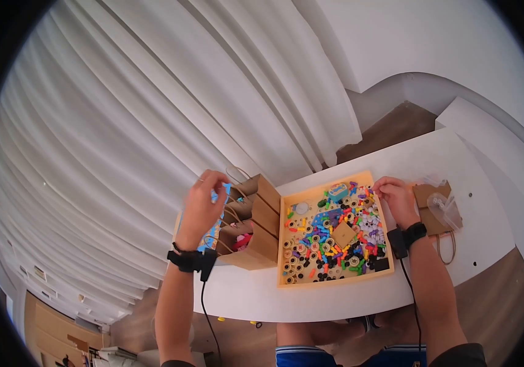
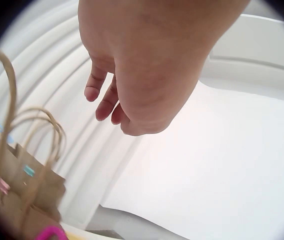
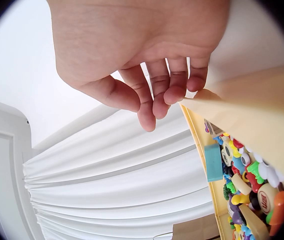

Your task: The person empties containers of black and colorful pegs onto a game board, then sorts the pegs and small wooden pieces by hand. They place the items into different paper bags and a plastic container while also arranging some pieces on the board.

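My left hand (image 1: 204, 205) is raised over the left end of the table, beside brown paper bags (image 1: 262, 244) with twisted handles. A light blue patterned item (image 1: 211, 235) shows partly behind that hand. In the left wrist view the left hand's fingers (image 2: 107, 105) hang loosely with nothing seen between them. My right hand (image 1: 400, 199) is at the right rim of a shallow wooden tray (image 1: 335, 282). Its loosely bent fingers (image 3: 147, 120) appear to hold nothing. Small colourful plastic pieces, black parts and round wooden discs (image 1: 315, 246) fill the tray.
Right of the tray lie a flat brown paper bag (image 1: 424, 197) and clear plastic packaging (image 1: 444, 211) on the white table (image 1: 488, 226). A teal box (image 1: 338, 192) sits at the tray's far side. White curtains (image 1: 170, 122) hang behind the table.
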A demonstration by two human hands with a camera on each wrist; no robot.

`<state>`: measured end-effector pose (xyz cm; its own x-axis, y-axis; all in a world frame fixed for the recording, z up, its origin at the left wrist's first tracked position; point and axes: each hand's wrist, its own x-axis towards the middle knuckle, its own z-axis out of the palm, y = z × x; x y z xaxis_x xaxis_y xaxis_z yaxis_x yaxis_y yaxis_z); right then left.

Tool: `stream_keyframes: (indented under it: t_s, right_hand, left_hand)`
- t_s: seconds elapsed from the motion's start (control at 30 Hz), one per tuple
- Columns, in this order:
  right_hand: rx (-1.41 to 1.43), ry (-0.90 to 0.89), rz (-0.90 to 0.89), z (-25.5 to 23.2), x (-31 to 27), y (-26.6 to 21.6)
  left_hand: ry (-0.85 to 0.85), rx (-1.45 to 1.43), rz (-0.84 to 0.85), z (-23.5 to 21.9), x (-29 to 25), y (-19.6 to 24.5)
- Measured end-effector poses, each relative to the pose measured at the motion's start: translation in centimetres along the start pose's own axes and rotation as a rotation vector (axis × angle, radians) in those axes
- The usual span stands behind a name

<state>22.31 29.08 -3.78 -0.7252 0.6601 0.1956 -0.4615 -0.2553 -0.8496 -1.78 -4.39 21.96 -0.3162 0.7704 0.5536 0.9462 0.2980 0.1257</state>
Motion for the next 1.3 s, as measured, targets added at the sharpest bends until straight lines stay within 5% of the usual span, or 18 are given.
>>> stream_keyframes:
  t_s: [0.2, 0.27, 0.37, 0.8, 1.13, 1.23, 1.3]
  right_hand:
    - [-0.022, -0.011, -0.007, -0.3, 0.3, 0.3]
    - [-0.017, -0.017, -0.002, -0.2, 0.2, 0.2]
    - [-0.009, -0.008, 0.002, 0.3, 0.0, -0.4]
    - [-0.017, -0.017, 0.018, -0.1, 0.1, -0.2]
    - [-0.014, -0.026, 0.010, 0.2, -0.1, -0.4]
    - [-0.004, -0.012, 0.017, 0.3, -0.1, -0.5]
    - [-0.009, -0.012, -0.007, 0.3, -0.1, -0.5]
  left_hand:
    - [-0.417, -0.055, 0.289, 7.0, -3.5, 7.2]
    - [-0.645, -0.063, 0.341, 10.1, -4.8, 7.8]
    - [-0.762, -0.019, 0.347, 13.5, -6.5, 8.2]
    - [-0.490, -0.114, 0.237, 18.7, -5.0, 8.6]
    - [-0.627, -0.092, 0.157, 19.8, -3.1, 8.7]
    - [-0.584, -0.146, 0.113, 19.8, -3.2, 8.0]
    - [-0.366, -0.190, 0.293, 17.8, -2.7, 7.8]
